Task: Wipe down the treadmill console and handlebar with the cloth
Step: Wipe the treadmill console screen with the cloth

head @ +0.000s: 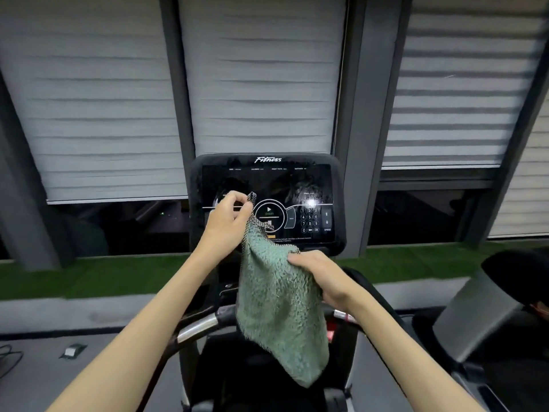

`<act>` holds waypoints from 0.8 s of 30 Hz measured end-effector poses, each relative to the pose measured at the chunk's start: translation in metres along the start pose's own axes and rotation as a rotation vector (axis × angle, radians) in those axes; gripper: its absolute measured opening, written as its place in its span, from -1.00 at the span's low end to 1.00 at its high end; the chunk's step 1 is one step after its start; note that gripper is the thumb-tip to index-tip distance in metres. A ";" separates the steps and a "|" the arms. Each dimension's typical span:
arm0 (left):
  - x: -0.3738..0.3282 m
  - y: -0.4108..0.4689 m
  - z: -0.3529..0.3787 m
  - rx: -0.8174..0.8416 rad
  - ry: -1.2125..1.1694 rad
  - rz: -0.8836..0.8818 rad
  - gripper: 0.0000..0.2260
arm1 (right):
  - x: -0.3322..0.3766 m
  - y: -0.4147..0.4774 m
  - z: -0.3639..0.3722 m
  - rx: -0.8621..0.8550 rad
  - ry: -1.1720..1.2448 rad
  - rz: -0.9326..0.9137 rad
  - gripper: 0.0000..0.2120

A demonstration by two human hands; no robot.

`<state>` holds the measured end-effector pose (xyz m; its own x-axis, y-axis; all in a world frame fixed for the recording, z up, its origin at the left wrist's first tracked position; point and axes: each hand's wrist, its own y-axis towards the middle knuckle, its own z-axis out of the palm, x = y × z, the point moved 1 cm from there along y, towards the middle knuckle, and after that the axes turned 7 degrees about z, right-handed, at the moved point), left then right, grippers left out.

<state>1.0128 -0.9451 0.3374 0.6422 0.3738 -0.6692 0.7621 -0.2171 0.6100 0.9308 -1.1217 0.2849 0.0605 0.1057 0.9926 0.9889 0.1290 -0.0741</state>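
Observation:
A green cloth (pixel 279 304) hangs in front of the treadmill, held by both hands. My left hand (pixel 227 217) pinches its top corner up against the lower left of the black console (pixel 267 185). My right hand (pixel 319 275) grips the cloth's upper right edge, lower and closer to me. The cloth droops over the middle of the handlebar (pixel 197 328), whose silver and black left part shows below my left forearm. The console's screen is dark, with a keypad and a play button at its lower half.
Another treadmill (pixel 481 310) stands at the right. Behind the console are window blinds (pixel 261 84) and grey pillars, with a strip of green turf (pixel 89 278) on the floor. A small packet (pixel 72 350) and a cable lie at the lower left.

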 end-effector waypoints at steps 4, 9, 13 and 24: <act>0.042 0.047 0.017 0.047 -0.064 -0.061 -0.91 | 0.014 0.050 -0.021 0.020 0.137 0.001 -0.72; 0.081 0.093 0.038 0.148 -0.185 -0.057 -0.96 | 0.034 0.106 -0.037 0.025 0.193 0.001 -0.70; 0.104 0.117 0.056 0.252 -0.421 -0.222 -0.65 | 0.045 0.139 -0.047 0.021 0.301 -0.038 -0.66; 0.166 0.103 0.073 0.779 -0.685 -0.563 -0.40 | 0.042 0.196 -0.091 -0.015 0.616 -0.123 -0.52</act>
<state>1.2039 -0.9709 0.2586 -0.0708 0.0825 -0.9941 0.6445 -0.7568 -0.1087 1.1393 -1.1816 0.3212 0.0088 -0.4972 0.8676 0.9951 0.0899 0.0414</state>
